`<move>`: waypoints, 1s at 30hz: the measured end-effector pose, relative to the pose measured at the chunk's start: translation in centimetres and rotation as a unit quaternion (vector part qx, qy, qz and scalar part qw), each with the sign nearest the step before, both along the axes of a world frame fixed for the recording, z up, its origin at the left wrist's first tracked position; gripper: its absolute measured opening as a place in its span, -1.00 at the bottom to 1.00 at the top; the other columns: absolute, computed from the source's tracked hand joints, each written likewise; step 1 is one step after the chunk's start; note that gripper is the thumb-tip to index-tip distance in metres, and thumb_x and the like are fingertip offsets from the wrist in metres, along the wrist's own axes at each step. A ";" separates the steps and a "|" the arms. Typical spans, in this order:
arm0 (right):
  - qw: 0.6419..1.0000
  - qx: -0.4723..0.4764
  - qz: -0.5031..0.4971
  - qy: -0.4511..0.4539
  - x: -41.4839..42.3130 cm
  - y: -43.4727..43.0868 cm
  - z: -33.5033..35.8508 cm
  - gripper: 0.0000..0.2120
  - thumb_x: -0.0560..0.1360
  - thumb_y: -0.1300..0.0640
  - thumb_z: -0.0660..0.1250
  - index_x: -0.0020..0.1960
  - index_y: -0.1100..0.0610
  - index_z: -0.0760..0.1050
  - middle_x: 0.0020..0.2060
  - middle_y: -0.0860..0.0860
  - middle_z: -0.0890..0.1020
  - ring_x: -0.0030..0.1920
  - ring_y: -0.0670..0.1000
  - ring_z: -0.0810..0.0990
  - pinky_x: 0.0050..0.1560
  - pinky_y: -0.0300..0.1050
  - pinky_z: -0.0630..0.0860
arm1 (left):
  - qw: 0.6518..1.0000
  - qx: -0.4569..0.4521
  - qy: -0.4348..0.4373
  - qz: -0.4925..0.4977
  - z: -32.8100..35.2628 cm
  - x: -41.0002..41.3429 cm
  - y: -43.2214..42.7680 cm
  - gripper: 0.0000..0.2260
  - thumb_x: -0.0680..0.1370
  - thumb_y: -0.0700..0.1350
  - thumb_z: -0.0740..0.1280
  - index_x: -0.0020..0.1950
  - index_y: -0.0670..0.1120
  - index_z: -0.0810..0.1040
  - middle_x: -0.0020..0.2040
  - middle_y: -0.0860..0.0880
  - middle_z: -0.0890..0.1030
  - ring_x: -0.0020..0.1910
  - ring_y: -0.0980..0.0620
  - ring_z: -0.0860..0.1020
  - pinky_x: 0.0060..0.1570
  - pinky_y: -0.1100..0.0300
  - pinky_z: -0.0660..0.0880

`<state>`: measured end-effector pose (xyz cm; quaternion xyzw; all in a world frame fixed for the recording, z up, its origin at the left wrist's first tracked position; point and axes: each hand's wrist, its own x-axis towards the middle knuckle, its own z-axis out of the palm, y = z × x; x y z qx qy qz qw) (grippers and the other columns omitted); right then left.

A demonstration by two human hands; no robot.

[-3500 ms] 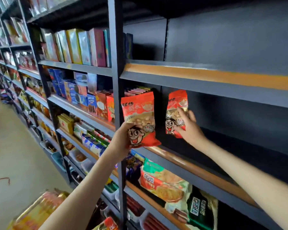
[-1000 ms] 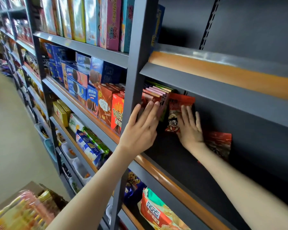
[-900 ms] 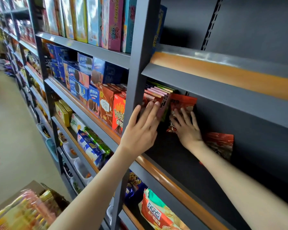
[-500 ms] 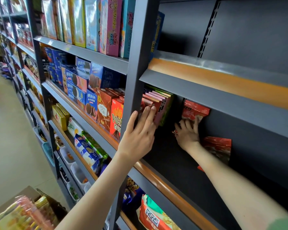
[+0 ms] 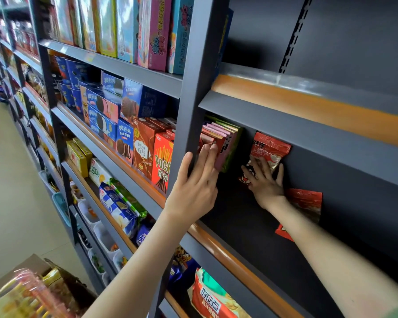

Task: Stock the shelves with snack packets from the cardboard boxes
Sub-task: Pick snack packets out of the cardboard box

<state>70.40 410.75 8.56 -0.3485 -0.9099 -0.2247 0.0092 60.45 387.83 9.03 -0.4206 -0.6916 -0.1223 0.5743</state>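
A red snack packet (image 5: pixel 270 149) stands upright against the dark back wall of the middle shelf (image 5: pixel 218 237). My right hand (image 5: pixel 265 182) lies spread over its lower half, holding it to the wall. A second red snack packet (image 5: pixel 307 206) leans against the wall just right of that wrist, partly hidden by my forearm. My left hand (image 5: pixel 197 180) is open; its fingertips rest on the row of pink and red boxes (image 5: pixel 218 145) beside the grey upright post (image 5: pixel 194 92).
A cardboard box (image 5: pixel 30 266) at the bottom left holds yellow and pink packets (image 5: pixel 21 297). Cookie and Pocky boxes (image 5: pixel 162 157) fill the left bay. An orange-and-white bag (image 5: pixel 213 299) lies on the shelf below. The upper right shelf (image 5: pixel 308 104) has an orange-trimmed edge.
My right hand has slid the red packet to the right along the back wall, away from the pink boxes. My left hand has stayed on the boxes by the post.
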 end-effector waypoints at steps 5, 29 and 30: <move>0.996 0.001 0.000 0.092 3.8 -3.1 2.5 -0.29 0.59 -0.07 0.17 0.56 -0.11 -0.22 0.54 -0.02 -0.28 0.53 0.13 -0.26 0.44 0.36 -0.17 | 0.999 -0.025 -0.022 0.002 0.4 0.2 -0.3 -0.63 0.51 -0.02 0.25 0.21 -0.20 0.56 0.44 -0.21 0.37 0.46 -0.16 0.31 0.49 -0.10 -0.25; 0.615 -0.619 0.088 0.480 14.8 -9.7 1.8 -0.01 0.32 0.17 0.51 0.46 -0.32 -0.05 0.34 -0.11 0.33 0.33 -0.02 0.40 0.26 0.01 0.45 | 0.410 -0.205 -0.751 -0.475 1.8 9.2 2.8 -0.49 0.56 -0.23 0.34 0.41 0.08 0.21 0.15 -0.15 0.59 0.05 -0.10 0.64 -0.05 0.04 0.62; 0.585 -0.636 0.081 0.497 14.5 -9.5 2.0 -0.05 0.30 0.15 0.49 0.43 -0.31 -0.03 0.31 -0.07 0.41 0.28 0.00 0.47 0.18 0.04 0.50 | 0.415 -0.208 -0.751 -0.470 1.8 8.6 2.7 -0.49 0.57 -0.25 0.33 0.40 0.11 0.21 0.16 -0.17 0.60 0.08 -0.12 0.63 0.02 -0.01 0.61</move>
